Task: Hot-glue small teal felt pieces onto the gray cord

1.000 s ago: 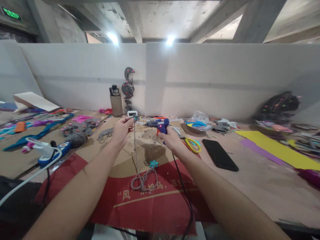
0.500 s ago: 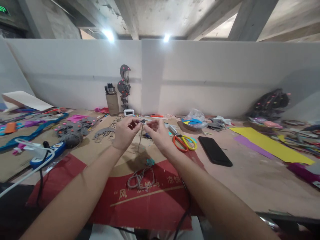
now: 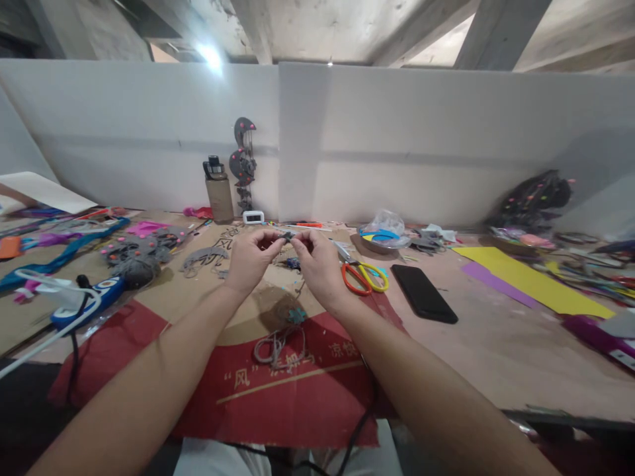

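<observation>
My left hand (image 3: 252, 260) and my right hand (image 3: 317, 266) meet above the middle of the table, thumbs and fingertips pinched. Between them is a small dark grey-green piece (image 3: 288, 236), mostly covered by the fingers. A thin grey cord shows faintly below my right hand; whether it joins the piece, I cannot tell. Under the hands lies a small teal flower-shaped piece (image 3: 296, 316), with a loose loop of grey cord (image 3: 268, 348) on the red printed cardboard (image 3: 278, 416). Scissors with red and yellow handles (image 3: 368, 285) lie right of my right hand.
A black phone (image 3: 424, 293) lies to the right, near yellow paper (image 3: 536, 281). At the back stand a bottle (image 3: 219, 198) and a small white clock (image 3: 253, 217). Left are a grey yarn ball (image 3: 137, 271) and a blue power strip (image 3: 92, 305). A bowl (image 3: 383, 246) sits behind the scissors.
Both hands have drawn closer together on the small piece, the right now pinching it. The cord that hung between them has swung right, below my right hand. The view has tilted slightly.
</observation>
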### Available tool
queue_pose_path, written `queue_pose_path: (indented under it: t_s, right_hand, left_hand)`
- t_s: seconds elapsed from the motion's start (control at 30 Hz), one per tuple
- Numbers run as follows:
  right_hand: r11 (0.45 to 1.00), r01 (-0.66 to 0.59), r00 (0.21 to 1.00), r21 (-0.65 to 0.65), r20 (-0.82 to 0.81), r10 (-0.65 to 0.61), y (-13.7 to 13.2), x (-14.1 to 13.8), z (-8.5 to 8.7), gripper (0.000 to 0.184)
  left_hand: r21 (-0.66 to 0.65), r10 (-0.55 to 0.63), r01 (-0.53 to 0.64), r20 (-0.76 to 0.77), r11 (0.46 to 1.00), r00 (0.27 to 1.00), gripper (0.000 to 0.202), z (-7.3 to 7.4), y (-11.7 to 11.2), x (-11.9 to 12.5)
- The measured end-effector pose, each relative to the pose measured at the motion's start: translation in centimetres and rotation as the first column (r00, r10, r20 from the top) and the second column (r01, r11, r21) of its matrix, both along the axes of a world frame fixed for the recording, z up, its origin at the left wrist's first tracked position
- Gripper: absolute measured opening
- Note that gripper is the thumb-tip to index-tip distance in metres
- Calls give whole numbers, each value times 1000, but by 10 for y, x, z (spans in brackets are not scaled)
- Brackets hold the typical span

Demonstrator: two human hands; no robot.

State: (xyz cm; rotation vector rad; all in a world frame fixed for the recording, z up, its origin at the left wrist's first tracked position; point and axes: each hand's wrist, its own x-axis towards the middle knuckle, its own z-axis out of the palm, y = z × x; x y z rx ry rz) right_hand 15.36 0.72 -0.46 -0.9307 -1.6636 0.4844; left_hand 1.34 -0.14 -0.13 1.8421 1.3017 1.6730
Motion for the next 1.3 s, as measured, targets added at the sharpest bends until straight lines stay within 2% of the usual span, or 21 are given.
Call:
queue_pose_path:
  t_s: [0.23,0.4,0.63,0.87,0.97,1.1,1.3]
  right_hand:
    - [995,50,995,83,85,-57,2,0,-1,22]
    - [994,52,990,92,126,-64,1,-2,-2,22]
    - [994,68,985,84,154,-81,-1,-2,-1,20]
    - [976,119,961,181,226,-159,-3,0,1,19]
    - [972,130,961,196,218,-173,-4,2,1,17]
    - [972,75,965,221,230,-127,-3,3,2,19]
    - [985,82,972,150,204,-112,8,10,-1,17]
  left_hand:
    - [20,46,-45,-64,999,997,16,-3,0,0]
    - [4,48,-48,8,999,999,8,-1,-3,3]
    - [-96,-33,48,158,994,987,8,-1,-2,5]
    - [-137,-120,165,290,977,950,9,-7,4,4]
    - [-162,-180,258,382,952,906,9,-6,3,5]
    - [-203,-251,382,474,902,844,11,-2,0,7]
    - [-285,-355,526,481,801,801,19,4,-2,0]
